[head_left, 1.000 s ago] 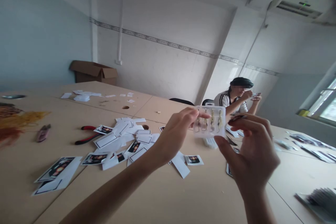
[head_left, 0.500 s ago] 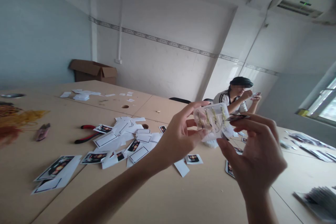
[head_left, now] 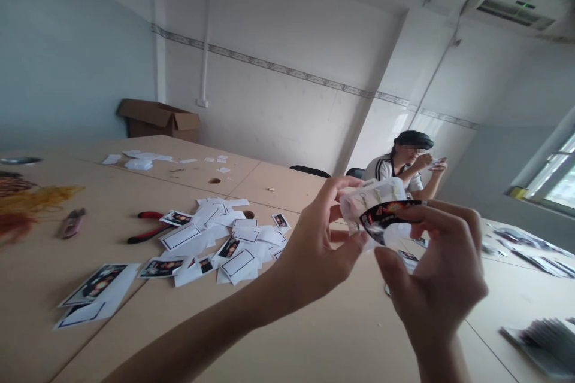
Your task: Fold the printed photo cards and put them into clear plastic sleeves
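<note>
A small clear plastic box (head_left: 353,200) is raised above the table, gripped by its left side between the thumb and fingers of my left hand (head_left: 309,245). In the earlier frame, yellowish hook-like pieces show through it. My right hand (head_left: 435,269) pinches the right end of a black printed sticker (head_left: 377,213). That sticker curves across the front of the box and covers much of it. Whether its left end is stuck to the plastic, I cannot tell. Below and to the left lies a heap of white papers and printed stickers (head_left: 240,263).
Red-and-black-handled pliers (head_left: 146,238) lie left of the paper heap, with a pink-handled tool (head_left: 72,224) and yellow-and-red strands (head_left: 40,203) farther left. Across the table sits a co-worker (head_left: 381,170). A stack of flat packets (head_left: 545,341) stands at the lower right.
The sticker has turned from nearly edge-on to face me and now lies across the front of the box. The box and my left hand have shifted slightly right.
</note>
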`<state>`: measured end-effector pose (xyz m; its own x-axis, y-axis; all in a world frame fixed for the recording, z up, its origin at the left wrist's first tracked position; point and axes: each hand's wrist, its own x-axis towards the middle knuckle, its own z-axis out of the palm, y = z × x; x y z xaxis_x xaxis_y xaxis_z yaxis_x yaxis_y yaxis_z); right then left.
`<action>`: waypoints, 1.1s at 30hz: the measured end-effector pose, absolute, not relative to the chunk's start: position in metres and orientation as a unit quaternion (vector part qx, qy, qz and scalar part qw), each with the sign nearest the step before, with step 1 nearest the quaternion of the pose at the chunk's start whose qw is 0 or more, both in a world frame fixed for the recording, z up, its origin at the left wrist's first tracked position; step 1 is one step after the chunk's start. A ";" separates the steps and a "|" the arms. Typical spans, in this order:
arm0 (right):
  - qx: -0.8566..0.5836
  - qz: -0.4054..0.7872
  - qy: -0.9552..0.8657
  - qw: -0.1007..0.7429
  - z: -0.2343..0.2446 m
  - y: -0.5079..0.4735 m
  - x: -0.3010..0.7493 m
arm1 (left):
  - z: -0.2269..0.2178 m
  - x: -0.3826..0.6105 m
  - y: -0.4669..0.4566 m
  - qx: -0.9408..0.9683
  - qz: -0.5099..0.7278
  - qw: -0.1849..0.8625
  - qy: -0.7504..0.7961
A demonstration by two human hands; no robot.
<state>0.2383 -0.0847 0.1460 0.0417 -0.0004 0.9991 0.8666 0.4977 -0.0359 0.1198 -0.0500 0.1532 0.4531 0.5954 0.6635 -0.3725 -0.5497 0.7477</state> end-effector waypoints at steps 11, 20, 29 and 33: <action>-0.380 -0.346 -0.574 0.637 0.149 -0.089 0.238 | 0.152 0.120 -0.056 0.713 0.525 0.450 0.116; -0.360 -0.373 -0.571 0.636 0.153 -0.092 0.234 | 0.156 0.114 -0.061 0.715 0.498 0.483 0.084; -0.300 -0.405 -0.558 0.659 0.154 -0.093 0.235 | 0.164 0.104 -0.066 0.772 0.418 0.474 0.075; -0.339 -0.366 -0.572 0.651 0.152 -0.101 0.235 | 0.164 0.105 -0.070 0.766 0.439 0.464 0.073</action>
<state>0.2352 -0.1008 0.1523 0.0771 -0.0876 0.9932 0.8643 0.5024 -0.0228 0.1045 -0.0705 0.1641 0.6033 0.5194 0.6051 -0.2961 -0.5587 0.7747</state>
